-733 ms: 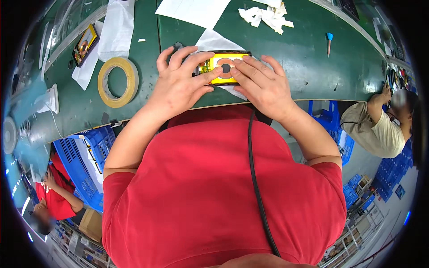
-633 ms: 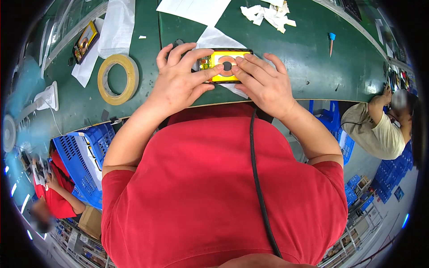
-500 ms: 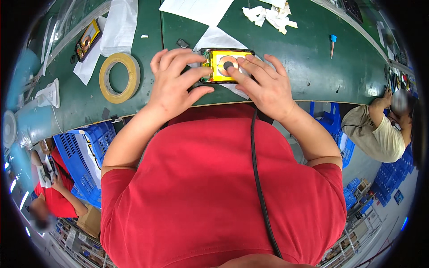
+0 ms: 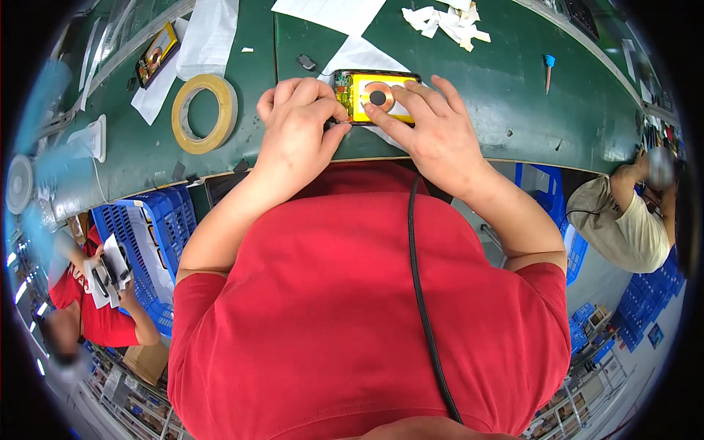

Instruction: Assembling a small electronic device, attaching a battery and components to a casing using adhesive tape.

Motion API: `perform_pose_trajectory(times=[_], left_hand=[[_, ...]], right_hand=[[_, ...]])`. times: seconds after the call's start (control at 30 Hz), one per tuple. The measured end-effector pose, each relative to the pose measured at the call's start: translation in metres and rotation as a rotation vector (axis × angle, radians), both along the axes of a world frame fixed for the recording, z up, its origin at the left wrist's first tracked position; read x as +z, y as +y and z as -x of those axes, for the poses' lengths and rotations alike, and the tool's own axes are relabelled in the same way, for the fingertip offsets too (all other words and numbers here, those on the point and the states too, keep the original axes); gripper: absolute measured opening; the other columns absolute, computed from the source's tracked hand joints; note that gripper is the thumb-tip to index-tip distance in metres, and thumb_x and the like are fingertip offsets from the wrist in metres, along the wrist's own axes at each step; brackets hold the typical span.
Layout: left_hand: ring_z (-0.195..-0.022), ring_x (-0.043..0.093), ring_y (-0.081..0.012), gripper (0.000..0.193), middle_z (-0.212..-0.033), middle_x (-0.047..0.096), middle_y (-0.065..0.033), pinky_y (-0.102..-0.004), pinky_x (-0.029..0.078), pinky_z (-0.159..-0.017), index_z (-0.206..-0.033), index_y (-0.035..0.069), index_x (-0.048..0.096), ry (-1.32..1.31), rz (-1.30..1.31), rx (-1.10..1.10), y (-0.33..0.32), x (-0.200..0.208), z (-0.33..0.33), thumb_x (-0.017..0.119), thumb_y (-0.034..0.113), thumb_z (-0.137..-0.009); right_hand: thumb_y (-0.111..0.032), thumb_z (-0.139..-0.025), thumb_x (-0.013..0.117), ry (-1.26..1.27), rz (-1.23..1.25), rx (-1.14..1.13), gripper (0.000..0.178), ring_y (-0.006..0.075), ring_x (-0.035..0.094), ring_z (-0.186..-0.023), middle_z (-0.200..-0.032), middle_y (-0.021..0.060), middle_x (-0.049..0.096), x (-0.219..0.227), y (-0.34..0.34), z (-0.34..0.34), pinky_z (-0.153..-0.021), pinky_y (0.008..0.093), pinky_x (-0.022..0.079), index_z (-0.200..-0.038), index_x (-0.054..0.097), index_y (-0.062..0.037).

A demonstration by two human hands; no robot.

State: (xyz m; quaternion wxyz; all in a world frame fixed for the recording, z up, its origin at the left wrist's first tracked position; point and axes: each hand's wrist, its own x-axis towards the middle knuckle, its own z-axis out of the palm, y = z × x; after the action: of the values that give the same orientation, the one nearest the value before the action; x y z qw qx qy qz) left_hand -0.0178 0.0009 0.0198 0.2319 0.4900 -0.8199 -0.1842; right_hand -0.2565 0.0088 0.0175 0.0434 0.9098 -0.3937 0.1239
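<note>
An open electronic device (image 4: 358, 99) lies on the bench in front of me, with a black frame, a yellow battery, a round copper coil with a dark centre and a green circuit board at its left end. My left hand (image 4: 299, 132) is at the device's near left corner, thumb and index finger pinched together; whatever is between them is too small to make out. Over the right end rests my right hand (image 4: 438, 132), its fingers apart and its thumb tip beside the coil. A white sheet (image 4: 357, 53) lies partly under the device.
Left of my hands lies a roll of tan tape (image 4: 180, 121). A similar open device (image 4: 158, 55) sits farther left on white paper. Torn white scraps (image 4: 458, 28) and a blue-topped tool (image 4: 548, 73) lie on the green bench (image 4: 513, 95). Blue crates (image 4: 165, 220) stand below its edge; co-workers are at both sides.
My left fingers, spread over the board end before, have drawn together in a pinch at the near left corner. My right thumb has shifted off the coil's centre. The view has shifted slightly.
</note>
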Motion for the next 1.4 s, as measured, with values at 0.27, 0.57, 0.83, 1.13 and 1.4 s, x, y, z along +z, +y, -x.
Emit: perform_pose_trajectory(times=[0.27,0.57,0.83,1.13,1.4], left_hand=[[-0.111,0.055,-0.0250,0.009,-0.105,0.062,-0.0023,-0.0427,0.034,-0.100,-0.089,0.010,0.069,-0.052,-0.087,-0.059,-0.014,0.001,0.001,0.075,0.011,-0.083],[-0.091,0.064,-0.0310,0.014,-0.094,0.065,-0.0074,-0.0412,0.050,-0.077,-0.085,0.004,0.069,-0.063,-0.131,-0.180,-0.032,0.012,0.001,0.079,0.013,-0.080],[-0.086,0.065,-0.0314,0.013,-0.089,0.064,-0.0095,-0.0431,0.053,-0.074,-0.085,0.004,0.072,-0.192,-0.104,-0.295,-0.041,0.023,0.005,0.077,0.014,-0.079],[-0.084,0.066,-0.0322,0.011,-0.087,0.065,-0.0096,-0.0437,0.054,-0.074,-0.084,0.005,0.073,-0.285,-0.089,-0.352,-0.045,0.024,0.008,0.073,0.016,-0.082],[-0.080,0.066,-0.0315,0.011,-0.085,0.063,-0.0099,-0.0434,0.055,-0.070,-0.083,0.005,0.071,-0.455,0.020,-0.437,-0.043,0.024,0.007,0.072,0.016,-0.084]], right_hand=[[-0.012,-0.089,0.059,0.011,-0.005,-0.006,0.040,0.0238,0.059,-0.117,-0.115,0.0052,0.062,0.002,0.002,0.000,-0.110,0.0510,0.039,-0.126,0.068,-0.0230],[-0.012,-0.089,0.059,0.010,-0.012,0.005,0.041,0.0244,0.058,-0.117,-0.116,0.0057,0.061,0.001,0.001,0.002,-0.110,0.0507,0.039,-0.127,0.068,-0.0219],[-0.012,-0.089,0.059,0.011,-0.006,0.016,0.040,0.0247,0.059,-0.116,-0.113,0.0060,0.061,0.003,0.000,0.002,-0.111,0.0507,0.039,-0.126,0.069,-0.0211],[-0.012,-0.089,0.058,-0.006,-0.020,0.017,0.039,0.0253,0.059,-0.116,-0.113,0.0062,0.061,0.002,0.001,0.002,-0.111,0.0511,0.039,-0.126,0.069,-0.0194],[-0.012,-0.089,0.058,-0.002,0.001,0.016,0.037,0.0259,0.059,-0.114,-0.112,0.0072,0.060,0.003,0.000,0.000,-0.110,0.0511,0.040,-0.125,0.069,-0.0177]])
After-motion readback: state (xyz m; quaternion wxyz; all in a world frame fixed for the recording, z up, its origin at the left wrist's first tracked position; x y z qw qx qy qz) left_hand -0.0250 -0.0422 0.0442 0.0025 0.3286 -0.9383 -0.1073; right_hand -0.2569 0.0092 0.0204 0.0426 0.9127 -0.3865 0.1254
